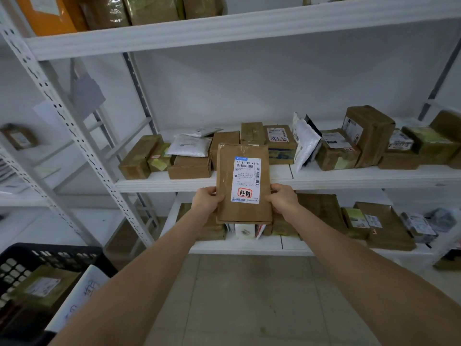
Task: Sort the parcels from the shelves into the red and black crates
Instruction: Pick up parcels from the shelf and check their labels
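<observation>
Head view: left hand [205,199] and right hand [283,199] grip a brown parcel [225,178] before crowded shelves [324,178]; black crate [50,253] lower-left.

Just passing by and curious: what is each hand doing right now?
Left hand: grips the brown parcel by its left edge.
Right hand: grips the same parcel's right edge.

A pale tiled floor [249,300] fills the lower middle of the frame, and a white wall [249,91] spans the centre. At the upper left is a tilted grey sheet [86,93], with a white paper [45,112] blurred beside it. A white sign [82,290] with blue handwriting lies at the lower left.
</observation>
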Motion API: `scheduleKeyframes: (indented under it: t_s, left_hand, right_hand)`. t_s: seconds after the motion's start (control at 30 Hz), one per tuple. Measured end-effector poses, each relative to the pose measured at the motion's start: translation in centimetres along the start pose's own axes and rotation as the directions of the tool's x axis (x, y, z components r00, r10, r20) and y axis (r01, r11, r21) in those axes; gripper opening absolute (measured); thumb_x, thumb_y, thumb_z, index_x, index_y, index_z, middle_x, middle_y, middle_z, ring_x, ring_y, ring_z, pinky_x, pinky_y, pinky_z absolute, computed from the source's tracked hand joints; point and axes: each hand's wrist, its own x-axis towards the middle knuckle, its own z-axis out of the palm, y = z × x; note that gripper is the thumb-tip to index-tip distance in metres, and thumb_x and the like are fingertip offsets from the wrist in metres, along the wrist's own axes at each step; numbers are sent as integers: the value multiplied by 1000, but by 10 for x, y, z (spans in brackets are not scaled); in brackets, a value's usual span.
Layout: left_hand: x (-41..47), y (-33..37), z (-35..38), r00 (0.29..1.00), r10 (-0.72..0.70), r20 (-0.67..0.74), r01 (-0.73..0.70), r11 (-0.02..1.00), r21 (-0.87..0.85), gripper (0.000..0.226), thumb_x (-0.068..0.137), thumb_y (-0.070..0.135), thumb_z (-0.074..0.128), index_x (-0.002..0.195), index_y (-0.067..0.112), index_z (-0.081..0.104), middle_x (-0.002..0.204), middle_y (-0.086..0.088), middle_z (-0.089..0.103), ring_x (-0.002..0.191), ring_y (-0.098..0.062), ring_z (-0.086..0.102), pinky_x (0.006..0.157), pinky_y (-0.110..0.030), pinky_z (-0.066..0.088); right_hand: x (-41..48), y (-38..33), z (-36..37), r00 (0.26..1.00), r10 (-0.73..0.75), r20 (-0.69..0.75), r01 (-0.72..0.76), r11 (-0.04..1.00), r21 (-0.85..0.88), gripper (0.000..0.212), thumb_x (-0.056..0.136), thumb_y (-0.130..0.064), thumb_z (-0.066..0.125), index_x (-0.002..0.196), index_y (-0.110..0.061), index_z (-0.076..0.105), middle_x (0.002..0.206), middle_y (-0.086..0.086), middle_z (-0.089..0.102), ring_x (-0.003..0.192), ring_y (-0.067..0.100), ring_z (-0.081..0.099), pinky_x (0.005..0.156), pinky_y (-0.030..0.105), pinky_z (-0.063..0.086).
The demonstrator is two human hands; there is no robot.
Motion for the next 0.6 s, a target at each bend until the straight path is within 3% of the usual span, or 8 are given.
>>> scheduleKeyframes:
  t_s: [0.17,0.27,0.43,0.6]
  left_hand:
    - [-10,-30,-19,997,-52,-50,50,998,-42,34,91,11,61,125,7,60,110,-7,67,99,-26,64,90,-45,54]
    - [-18,-54,-35,988,-137,-69,129,986,-108,32,93,8,59,125,5,58,103,-8,67,87,-27,65,83,-46,56]
    - [-27,-101,-76,963,-241,-120,216,958,-188,36,92,5,58,128,4,56,113,-11,65,94,-26,65,77,-38,57]
    - [-39,-154,-129,933,-305,-191,270,944,-189,26,92,6,56,118,8,62,98,-9,65,88,-26,64,73,-36,58]
  right_hand:
    - [-7,-1,30,993,3,117,-4,1000,4,49,86,-7,67,132,-15,55,126,6,61,95,18,55,80,30,50]
    - [-14,-2,56,978,-21,206,25,1000,-14,56,84,-5,69,136,-12,50,130,9,59,110,25,58,80,28,46]
    - [-22,-3,114,945,-15,325,47,995,-91,69,78,-13,77,139,-16,46,136,5,53,116,27,56,96,39,49]
    - [-37,-13,186,906,-1,423,54,992,-113,69,80,-12,75,141,-18,44,135,5,55,110,23,57,89,35,50]
